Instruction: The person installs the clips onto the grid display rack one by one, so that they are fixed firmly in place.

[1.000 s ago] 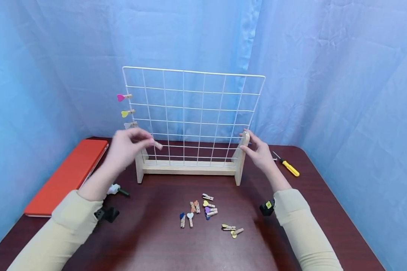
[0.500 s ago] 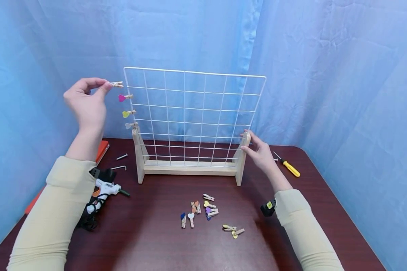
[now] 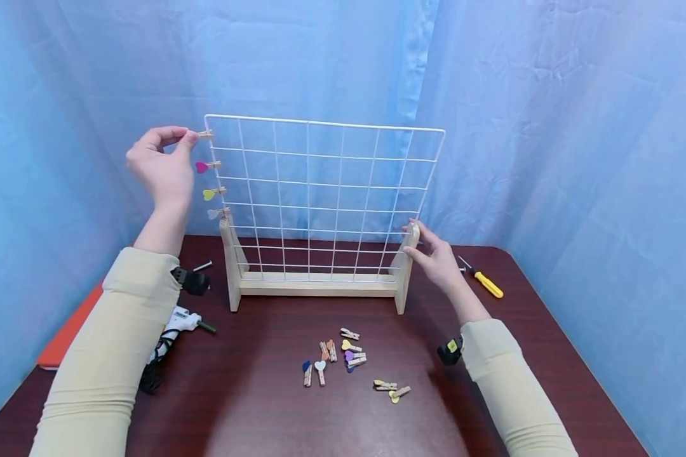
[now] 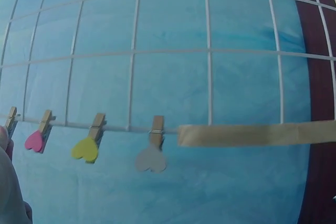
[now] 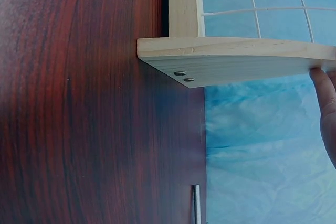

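My left hand [image 3: 166,165] pinches a small wooden clothespin [image 3: 206,134] at the upper left edge of a white wire grid [image 3: 308,153]. In the left wrist view the tip of this clothespin [image 4: 11,117] meets the edge wire; its other end is hidden by the fingers. Below it, clothespins with a pink heart [image 3: 202,167], a yellow heart [image 3: 208,195] and a pale grey heart [image 3: 213,214] are clipped along the same wire. The grid stands in a wooden base [image 3: 320,288]. My right hand [image 3: 439,263] grips the top of its right upright [image 3: 406,279], thumb in front.
Several heart clothespins [image 3: 351,358] lie on the dark table [image 3: 274,406] before the stand. A glue gun [image 3: 183,319], a bolt [image 3: 202,266] and a red folder [image 3: 71,330] are at left, partly behind my sleeve. A yellow screwdriver [image 3: 488,284] lies at right.
My left hand has lifted the clothespin from before the grid's lower left, out around the side, then rightward onto the upper left edge wire. The right hand has kept its grip.
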Demonstrator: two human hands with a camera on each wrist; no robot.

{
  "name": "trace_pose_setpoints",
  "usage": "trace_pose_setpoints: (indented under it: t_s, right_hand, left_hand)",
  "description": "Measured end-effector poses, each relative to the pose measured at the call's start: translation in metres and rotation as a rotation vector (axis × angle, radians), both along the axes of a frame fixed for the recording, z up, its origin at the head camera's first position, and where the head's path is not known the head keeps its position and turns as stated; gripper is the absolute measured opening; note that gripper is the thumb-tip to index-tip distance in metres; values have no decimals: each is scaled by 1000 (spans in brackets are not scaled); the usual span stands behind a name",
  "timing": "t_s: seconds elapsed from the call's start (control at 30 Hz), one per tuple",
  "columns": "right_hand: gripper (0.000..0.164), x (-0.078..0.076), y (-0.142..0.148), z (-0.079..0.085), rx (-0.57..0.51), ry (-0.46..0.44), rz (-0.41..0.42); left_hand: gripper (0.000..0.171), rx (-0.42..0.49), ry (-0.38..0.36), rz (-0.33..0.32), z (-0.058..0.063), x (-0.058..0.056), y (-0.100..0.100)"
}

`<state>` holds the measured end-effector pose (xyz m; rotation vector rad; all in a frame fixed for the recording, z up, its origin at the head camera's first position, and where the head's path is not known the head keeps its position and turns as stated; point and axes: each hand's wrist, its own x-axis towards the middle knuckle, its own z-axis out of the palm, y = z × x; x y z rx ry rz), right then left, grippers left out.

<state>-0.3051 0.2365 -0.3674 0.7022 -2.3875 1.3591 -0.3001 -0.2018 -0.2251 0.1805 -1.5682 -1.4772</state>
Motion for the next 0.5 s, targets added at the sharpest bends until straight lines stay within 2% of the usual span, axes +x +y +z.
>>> trace_pose_setpoints:
  t_s: [0.17,0.27,0.4,0.5]
  right_hand:
    - [59,0,0,1,4,-4,-3]
    - [60,1,0,2,5,-5,-4]
    - [60,1,-1,2,3,-10,0]
    - [60,1,-1,3,3,-10,0]
  left_hand:
    - [26,-15,-7,-1,-2,3,4]
    - [25,-22,21,-23,2,16,13]
    - [24,-88,60,-12,7,36,24]
    - [30,-178,92,13,0,40,27]
